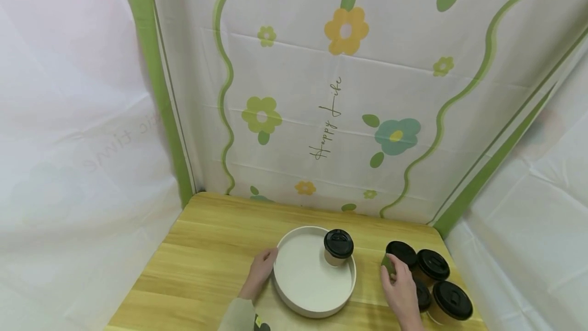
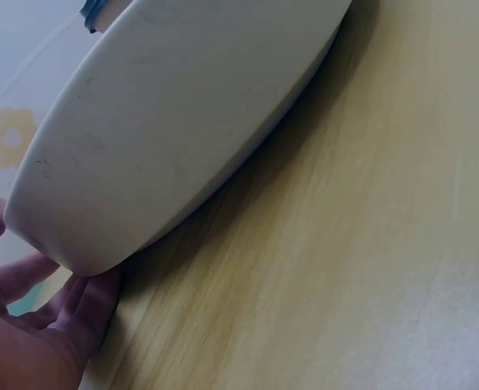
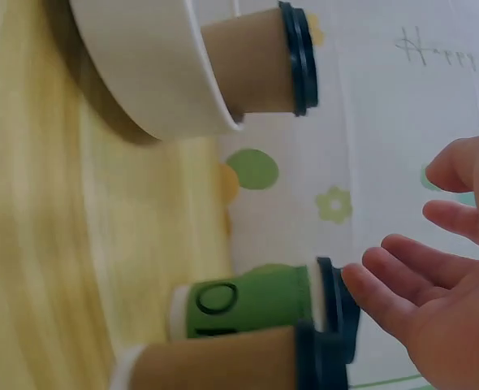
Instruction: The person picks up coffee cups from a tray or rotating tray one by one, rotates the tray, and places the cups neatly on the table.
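Observation:
My left hand (image 1: 262, 270) grips the left edge of a round white tray (image 1: 305, 282); in the left wrist view, fingers reach beneath its lower edge and the thumb lies near the rim. Inside the tray, toward its far right, stands a brown paper cup (image 1: 334, 258) with a black lid. My right hand (image 1: 397, 286) reaches over the group of cups on the right, its fingers extended and holding nothing. Nearest to it is a green paper cup (image 3: 252, 302) with a dark lid, the fingertips right by that lid in the right wrist view.
Beside the green cup stand several black-lidded cups, among them a brown cup (image 1: 441, 314) near the table's right edge. The wooden table (image 1: 193, 264) is bordered by a white flowered curtain (image 1: 294, 75) at the back and by white cloth on both sides.

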The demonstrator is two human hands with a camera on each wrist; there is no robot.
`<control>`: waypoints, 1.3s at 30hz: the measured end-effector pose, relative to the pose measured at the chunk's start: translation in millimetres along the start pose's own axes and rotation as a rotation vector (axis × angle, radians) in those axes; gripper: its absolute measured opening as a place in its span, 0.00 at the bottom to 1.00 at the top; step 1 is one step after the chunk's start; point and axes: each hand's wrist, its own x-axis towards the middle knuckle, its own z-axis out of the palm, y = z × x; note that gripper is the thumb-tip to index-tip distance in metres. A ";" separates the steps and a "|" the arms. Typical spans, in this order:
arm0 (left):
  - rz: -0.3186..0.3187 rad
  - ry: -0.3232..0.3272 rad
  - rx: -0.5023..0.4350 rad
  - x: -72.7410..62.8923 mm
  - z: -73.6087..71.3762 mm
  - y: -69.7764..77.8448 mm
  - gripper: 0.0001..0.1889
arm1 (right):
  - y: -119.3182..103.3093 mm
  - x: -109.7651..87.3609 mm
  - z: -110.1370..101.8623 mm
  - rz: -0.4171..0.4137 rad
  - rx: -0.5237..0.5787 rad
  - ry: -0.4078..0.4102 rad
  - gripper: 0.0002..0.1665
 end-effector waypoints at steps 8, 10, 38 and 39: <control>-0.056 0.005 0.008 1.1 2.5 1.6 0.32 | 3.3 0.6 21.0 0.084 0.052 -0.068 0.33; -0.056 0.008 0.005 1.2 3.1 2.1 0.32 | 5.3 -0.8 25.3 0.096 0.077 -0.087 0.32; -0.052 0.020 0.007 2.5 3.7 -0.9 0.31 | 35.9 -6.2 86.0 0.324 0.560 -0.263 0.39; -0.052 0.019 0.009 2.9 3.7 -1.4 0.31 | 34.8 -6.2 87.2 0.338 0.571 -0.270 0.39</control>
